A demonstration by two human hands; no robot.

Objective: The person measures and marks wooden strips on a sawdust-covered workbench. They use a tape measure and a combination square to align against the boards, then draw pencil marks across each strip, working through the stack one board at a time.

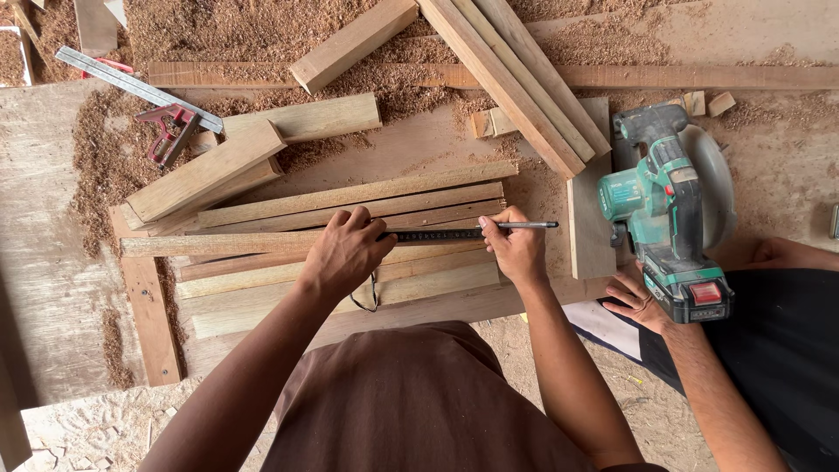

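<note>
My left hand (pixel 345 252) presses a dark ruler (pixel 433 235) flat across a stack of long wooden strips (pixel 350 205). A cord hangs from under this hand. My right hand (pixel 516 249) holds a pencil (pixel 524 225) with its point at the ruler's right end, on the top strip. Both forearms reach in from the bottom of the head view, over my brown shirt.
A green cordless circular saw (pixel 669 205) stands at the right, with another person's hand (pixel 634 297) beside its battery. Several longer boards (pixel 516 74) lean at the top. A red-handled square (pixel 170 131) and metal rule (pixel 131 83) lie upper left in sawdust.
</note>
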